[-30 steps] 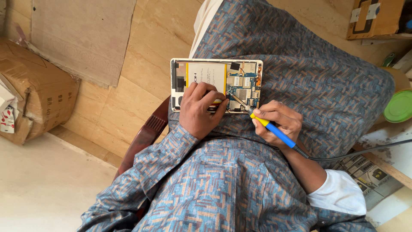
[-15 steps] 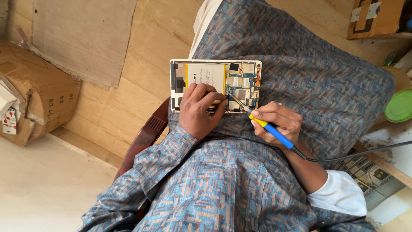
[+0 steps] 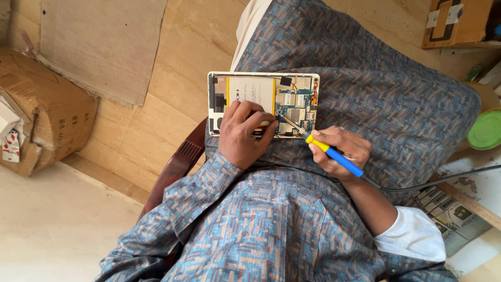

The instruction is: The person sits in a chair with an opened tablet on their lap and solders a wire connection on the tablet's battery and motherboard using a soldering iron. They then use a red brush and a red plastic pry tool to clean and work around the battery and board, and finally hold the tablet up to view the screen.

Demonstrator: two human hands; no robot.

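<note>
An opened tablet lies on my lap, back cover off, showing a white battery and a blue circuit board. My left hand rests on its near edge, fingers pinched on a small red and yellow item I cannot identify. My right hand grips a blue and yellow soldering iron; its metal tip touches the circuit board near the lower edge. The iron's black cord runs off to the right.
A cardboard box sits at the left on the floor. A brown chair arm shows beside my left forearm. A green lid and a keypad-like panel are at the right. Another carton stands at the top right.
The view has shifted slightly; my right hand and the soldering iron have nudged a little, with the tip staying on the board. My left hand stays in place.
</note>
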